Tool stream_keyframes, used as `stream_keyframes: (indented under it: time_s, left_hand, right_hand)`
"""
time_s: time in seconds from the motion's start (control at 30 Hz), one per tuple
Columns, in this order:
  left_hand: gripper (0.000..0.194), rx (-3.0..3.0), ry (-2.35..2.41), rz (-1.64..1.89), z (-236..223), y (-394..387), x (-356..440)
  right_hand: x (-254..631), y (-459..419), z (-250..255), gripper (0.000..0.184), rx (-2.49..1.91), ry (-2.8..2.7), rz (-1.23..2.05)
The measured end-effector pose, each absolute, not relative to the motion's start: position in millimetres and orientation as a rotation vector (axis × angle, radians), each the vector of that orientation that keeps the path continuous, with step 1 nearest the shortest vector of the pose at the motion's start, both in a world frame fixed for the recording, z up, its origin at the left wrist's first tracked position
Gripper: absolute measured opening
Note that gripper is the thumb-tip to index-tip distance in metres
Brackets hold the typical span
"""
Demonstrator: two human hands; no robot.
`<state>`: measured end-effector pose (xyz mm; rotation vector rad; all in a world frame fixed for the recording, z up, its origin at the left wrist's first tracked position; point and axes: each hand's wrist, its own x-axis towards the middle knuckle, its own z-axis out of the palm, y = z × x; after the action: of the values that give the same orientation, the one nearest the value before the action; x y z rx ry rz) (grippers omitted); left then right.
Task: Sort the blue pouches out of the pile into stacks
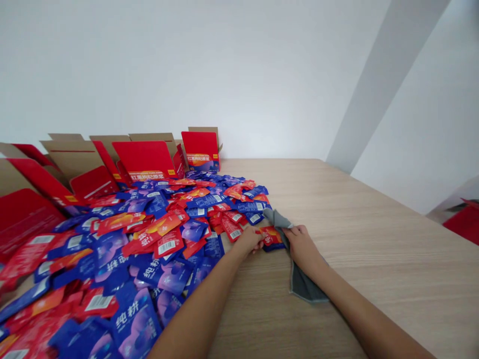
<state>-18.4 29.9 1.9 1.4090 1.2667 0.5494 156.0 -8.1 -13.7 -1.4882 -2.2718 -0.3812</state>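
Observation:
My left hand (250,240) is closed, its fingers pinching the left edge of a red and orange pouch (268,236). A blue pouch edge shows just under that one. My right hand (304,248) grips a grey cloth (305,284), whose upper fold lies over the right side of the red pouch while the rest hangs down onto the table. Left of my hands spreads a large heap of red and blue pouches, among them a blue pouch (136,319) with white lettering and a red pouch (169,243) with a barcode.
Several open red cardboard boxes stand behind and left of the heap, including a red box (144,154) and a smaller red box (200,144) at the back. The wooden table (374,239) extends to the right, against a white wall (262,75). A red object (464,222) shows beyond its right edge.

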Motion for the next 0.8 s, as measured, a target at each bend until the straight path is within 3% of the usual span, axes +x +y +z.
stream_keyframes:
  time_s: [0.5,0.63,0.8]
  left_hand:
    - [0.022,1.39,1.277,0.559,1.9,28.3,-16.7]
    - [0.03,1.36,1.251,0.56,8.2,25.1,-19.1]
    - [0.025,1.34,1.227,0.532,10.7,26.1,-20.3]
  right_hand:
    - [149.3,-12.0,-17.6,0.057,-1.365,-2.388,-0.36]
    - [177.9,3.3,-23.6,0.05,-1.558,-2.26,-0.281]
    - [188.3,-4.0,-16.3,0.05,-1.517,-2.013,-0.268]
